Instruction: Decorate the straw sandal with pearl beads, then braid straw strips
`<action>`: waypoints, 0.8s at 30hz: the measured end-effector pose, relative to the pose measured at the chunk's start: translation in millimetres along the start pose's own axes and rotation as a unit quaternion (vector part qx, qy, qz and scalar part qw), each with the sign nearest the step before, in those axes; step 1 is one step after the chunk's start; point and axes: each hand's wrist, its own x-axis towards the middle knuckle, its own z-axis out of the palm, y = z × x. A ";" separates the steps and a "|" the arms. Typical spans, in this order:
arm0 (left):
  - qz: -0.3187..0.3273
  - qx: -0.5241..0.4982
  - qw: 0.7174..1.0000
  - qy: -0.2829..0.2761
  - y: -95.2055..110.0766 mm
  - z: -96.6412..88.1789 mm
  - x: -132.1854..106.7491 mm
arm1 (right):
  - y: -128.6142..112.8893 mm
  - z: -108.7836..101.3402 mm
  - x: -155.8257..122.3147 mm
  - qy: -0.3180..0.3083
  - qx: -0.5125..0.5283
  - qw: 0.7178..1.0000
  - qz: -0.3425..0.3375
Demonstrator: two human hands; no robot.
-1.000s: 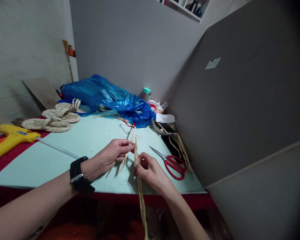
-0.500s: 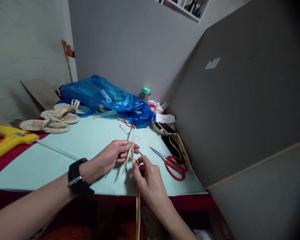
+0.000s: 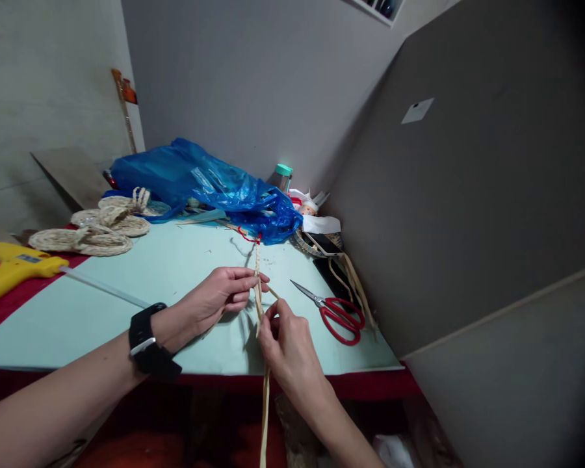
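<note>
A pale straw braid [image 3: 257,255] runs from a red tie [image 3: 258,238] beside the blue bag down to my hands. My left hand [image 3: 224,289], with a black watch on the wrist, pinches the braid between thumb and fingers where the loose strands part. Just below and to the right, my right hand [image 3: 285,335] is closed on a straw strand [image 3: 265,416], whose long tail hangs past the table's front edge. Another thin strand sticks out between the two hands. My right fingertips partly hide the strands.
Red-handled scissors [image 3: 338,315] lie right of my hands. A yellow glue gun [image 3: 19,270] and woven straw soles [image 3: 82,240] are at the left. Behind are a blue plastic bag [image 3: 199,179], a green-lidded jar [image 3: 283,175] and a basket [image 3: 302,244] with a phone. A grey panel [image 3: 468,195] stands at the right.
The strands that hung apart under my left hand are now gathered close to the braid, near my right fingers. Both hands keep their grip. The whole view has shifted slightly.
</note>
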 end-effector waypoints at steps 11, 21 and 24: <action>0.001 0.025 0.998 0.062 3.0 0.2 -1.4 | 1.0 -16.6 -6.2 -0.127 0.088 0.988 0.003; -0.001 0.059 0.995 0.084 6.6 3.7 -4.7 | -4.0 -7.4 -28.7 -0.112 0.097 0.989 -0.013; 0.001 0.066 0.995 0.073 8.3 3.6 -5.3 | -6.5 -13.9 -29.3 -0.155 0.096 0.983 -0.013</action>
